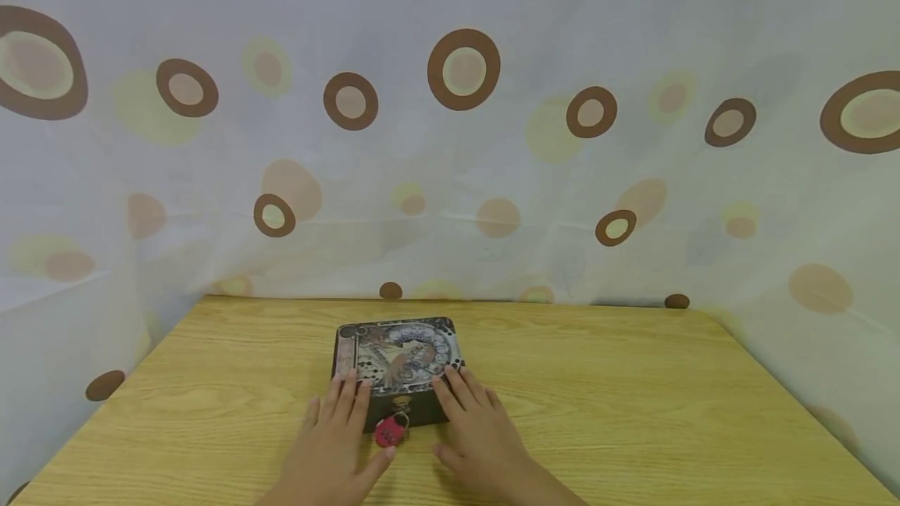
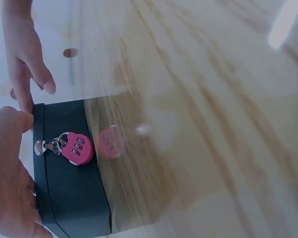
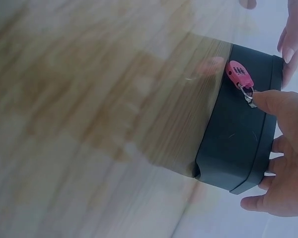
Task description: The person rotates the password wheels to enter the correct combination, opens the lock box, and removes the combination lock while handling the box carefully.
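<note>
A dark box (image 1: 408, 350) with a patterned lid lies on the table. From the clasp (image 2: 41, 147) on its front hangs a pink combination padlock (image 1: 390, 431) with number dials, its shackle through the metal loop. My left hand (image 1: 328, 440) has its fingers extended onto the lid's front left part, thumb out near the padlock. On the other side, my right hand (image 1: 485, 436) lays its fingertips on the lid's front right edge. Both hands have fairly straight fingers. In the right wrist view, the right thumb (image 3: 268, 102) overlaps the clasp.
The wood-grain table (image 1: 598, 397) extends on both sides of the box and behind it. A pale curtain (image 1: 450, 147) with brown and yellow circles hangs along the table's back and sides. The glossy tabletop mirrors the padlock in the wrist views.
</note>
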`<state>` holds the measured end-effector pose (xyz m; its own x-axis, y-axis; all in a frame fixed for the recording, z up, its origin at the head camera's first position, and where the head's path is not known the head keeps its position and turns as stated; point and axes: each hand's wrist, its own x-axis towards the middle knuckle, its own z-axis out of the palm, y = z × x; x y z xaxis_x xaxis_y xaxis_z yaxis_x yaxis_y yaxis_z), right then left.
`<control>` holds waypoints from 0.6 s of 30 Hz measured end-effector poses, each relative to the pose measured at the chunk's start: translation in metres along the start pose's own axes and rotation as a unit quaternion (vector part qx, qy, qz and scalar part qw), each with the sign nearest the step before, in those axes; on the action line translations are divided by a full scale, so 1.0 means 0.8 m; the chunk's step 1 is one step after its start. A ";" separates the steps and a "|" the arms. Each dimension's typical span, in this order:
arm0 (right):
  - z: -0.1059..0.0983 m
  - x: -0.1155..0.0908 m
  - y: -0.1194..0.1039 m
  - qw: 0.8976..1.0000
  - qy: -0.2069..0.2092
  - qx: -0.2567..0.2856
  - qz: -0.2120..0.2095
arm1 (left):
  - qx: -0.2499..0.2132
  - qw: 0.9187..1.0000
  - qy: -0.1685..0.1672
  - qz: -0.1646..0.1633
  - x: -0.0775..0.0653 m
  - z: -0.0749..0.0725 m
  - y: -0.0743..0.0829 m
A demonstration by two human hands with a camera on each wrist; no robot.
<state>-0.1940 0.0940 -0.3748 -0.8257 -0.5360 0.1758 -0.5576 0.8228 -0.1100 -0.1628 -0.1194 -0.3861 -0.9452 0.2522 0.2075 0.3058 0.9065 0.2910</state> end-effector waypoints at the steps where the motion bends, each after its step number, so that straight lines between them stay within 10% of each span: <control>1: 0.000 0.000 0.001 1.000 0.001 0.000 0.000 | 0.001 1.000 0.002 0.001 0.000 0.000 0.001; 18: -0.003 -0.012 0.009 1.000 0.005 0.010 0.002 | 0.007 1.000 0.005 0.012 0.005 0.004 0.012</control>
<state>-0.1898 0.1054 -0.3748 -0.8268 -0.5315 0.1844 -0.5565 0.8207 -0.1294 -0.1641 -0.1088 -0.3851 -0.9365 0.2696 0.2243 0.3260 0.9051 0.2728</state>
